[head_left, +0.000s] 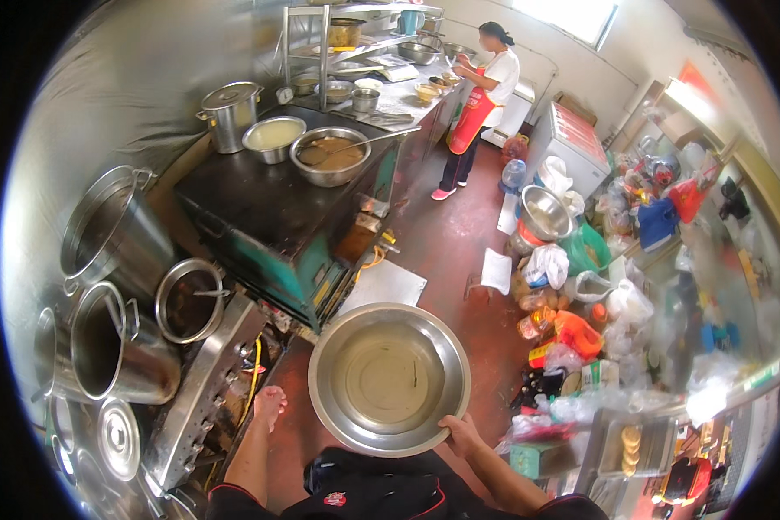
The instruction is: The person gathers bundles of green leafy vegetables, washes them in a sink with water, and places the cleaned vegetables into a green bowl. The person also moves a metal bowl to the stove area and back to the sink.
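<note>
My right hand point(464, 433) grips the rim of a wide stainless-steel basin point(329, 425) at its lower right. The basin is held out in front of me over the floor. A shallow layer of pale, cloudy liquid point(381, 377) seems to lie in it, with a thin dark streak on the right. My left hand point(270, 409) is apart from the basin, to its left and near the stove's front edge. Its fingers are loosely bent and a little apart, and nothing shows in them.
A steel stove front point(199, 399) and large pots point(113, 342) line the left. Beyond, a dark cooktop point(260, 195) bears bowls of liquid. A co-worker point(481, 104) in a red apron stands at the far counter. Bags point(581, 334), a small stool point(495, 271) and a chest freezer point(572, 143) are on the right.
</note>
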`<state>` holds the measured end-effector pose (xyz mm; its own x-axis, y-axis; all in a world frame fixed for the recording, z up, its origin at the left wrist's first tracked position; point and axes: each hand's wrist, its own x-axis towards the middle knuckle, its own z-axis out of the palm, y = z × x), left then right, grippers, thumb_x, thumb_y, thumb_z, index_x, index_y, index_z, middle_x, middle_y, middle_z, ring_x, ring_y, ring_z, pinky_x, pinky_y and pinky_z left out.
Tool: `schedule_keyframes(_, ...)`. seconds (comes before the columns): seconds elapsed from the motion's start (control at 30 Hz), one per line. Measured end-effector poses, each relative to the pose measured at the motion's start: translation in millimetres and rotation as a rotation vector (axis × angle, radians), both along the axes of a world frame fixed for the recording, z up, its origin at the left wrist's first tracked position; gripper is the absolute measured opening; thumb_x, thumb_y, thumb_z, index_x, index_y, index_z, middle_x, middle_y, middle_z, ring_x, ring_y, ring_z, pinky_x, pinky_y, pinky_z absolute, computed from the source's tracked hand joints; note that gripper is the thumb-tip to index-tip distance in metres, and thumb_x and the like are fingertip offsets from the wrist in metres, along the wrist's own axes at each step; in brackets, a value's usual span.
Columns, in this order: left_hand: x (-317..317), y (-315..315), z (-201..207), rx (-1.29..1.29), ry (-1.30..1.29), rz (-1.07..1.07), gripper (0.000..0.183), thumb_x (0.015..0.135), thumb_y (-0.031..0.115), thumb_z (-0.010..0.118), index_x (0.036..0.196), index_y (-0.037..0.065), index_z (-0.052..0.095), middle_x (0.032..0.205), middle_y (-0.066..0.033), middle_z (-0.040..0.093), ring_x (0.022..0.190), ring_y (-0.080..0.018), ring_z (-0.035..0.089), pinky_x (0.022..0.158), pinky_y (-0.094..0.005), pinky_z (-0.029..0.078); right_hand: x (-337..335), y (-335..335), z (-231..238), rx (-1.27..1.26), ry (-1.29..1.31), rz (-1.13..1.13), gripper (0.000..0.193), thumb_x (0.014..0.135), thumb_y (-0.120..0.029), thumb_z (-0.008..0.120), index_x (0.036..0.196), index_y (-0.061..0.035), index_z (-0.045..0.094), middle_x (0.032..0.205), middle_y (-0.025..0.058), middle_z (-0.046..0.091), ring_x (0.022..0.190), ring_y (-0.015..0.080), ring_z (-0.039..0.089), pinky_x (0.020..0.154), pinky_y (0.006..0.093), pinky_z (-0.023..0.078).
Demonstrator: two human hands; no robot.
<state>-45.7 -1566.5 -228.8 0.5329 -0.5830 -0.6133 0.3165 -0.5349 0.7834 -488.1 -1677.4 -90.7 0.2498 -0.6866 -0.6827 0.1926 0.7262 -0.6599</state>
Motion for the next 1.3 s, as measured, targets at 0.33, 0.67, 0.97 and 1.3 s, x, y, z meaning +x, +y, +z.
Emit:
schedule_keyframes(0.33, -132, -147, -56, 0.403, 0.290, -0.092, 0.020, 0.093, 0.023, 0.055, 0.095, 0.005, 0.063, 0.081, -0.0073, 0.061, 0.057, -0.0170, 0.059, 0.052, -0.0322, 0.052, -82, -250, 7, -0.084, 0.065, -0.045, 0.033, 0.077, -0.002, 0.057, 0.109, 0.0015, 0.057, 0.093, 0.0117, 0.062, 0.077, 0.0223, 0.063, 0.062, 0.0329, 0.052)
schedule_keyframes(0.67, -162, -404, -155, 0.263, 0.142, -0.058, 0.028, 0.087, 0.027, 0.063, 0.102, 0.003, 0.064, 0.078, -0.0083, 0.064, 0.061, -0.0193, 0.063, 0.055, -0.0352, 0.054, -107, -473, -4, -0.031, 0.108, -0.050, 0.042, 0.073, -0.003, 0.057, 0.114, -0.0046, 0.049, 0.098, 0.0102, 0.056, 0.082, 0.0279, 0.061, 0.074, 0.0393, 0.053)
schedule_keyframes(0.97, -178, -559, -245, 0.202, 0.394, 0.524, 0.059, 0.084, 0.034, 0.070, 0.130, 0.005, 0.048, 0.113, -0.0138, 0.061, 0.097, -0.0233, 0.061, 0.076, -0.0402, 0.053, -96, -666, -44, -0.081, 0.229, 0.175, 0.033, 0.072, -0.005, 0.060, 0.104, -0.0046, 0.053, 0.096, 0.0114, 0.058, 0.092, 0.0298, 0.058, 0.080, 0.0412, 0.051)
schedule_keyframes(1.3, -178, -716, -221, -0.198, 0.414, 0.818, 0.027, 0.092, 0.032, 0.063, 0.095, 0.007, 0.052, 0.072, -0.0009, 0.055, 0.062, -0.0118, 0.054, 0.054, -0.0276, 0.048, -107, -828, -108, -0.646, 0.532, 0.664, 0.027, 0.071, 0.001, 0.070, 0.091, -0.0080, 0.055, 0.100, 0.0157, 0.065, 0.096, 0.0416, 0.056, 0.090, 0.0482, 0.041)
